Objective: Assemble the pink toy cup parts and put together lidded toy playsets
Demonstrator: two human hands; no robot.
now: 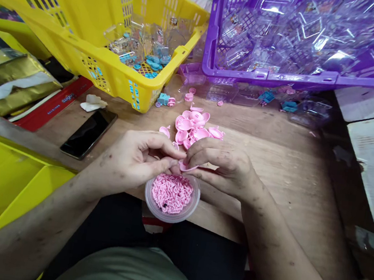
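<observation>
My left hand [141, 157] and my right hand [223, 165] meet over the table's front edge, fingers pinched together. Between them is a small pink plastic piece [187, 166], gripped by the right fingertips. The left thumb and fingers press together at its left side; whatever they pinch is hidden. Just below sits a round clear tub [196, 201] filled with small pink curly plastic bits [171, 193]. Beyond my fingers lies a pile of pink oval, spoon-like plastic pieces [194, 125].
A yellow basket [114, 64] with clear cases and blue pieces stands back left. The purple basket [271, 75] at back right holds clear plastic cases. On the left lie a black phone [88, 134], a crumpled tissue [93, 103] and a gold packet [11, 82]. Small blue parts [266, 97] lie behind.
</observation>
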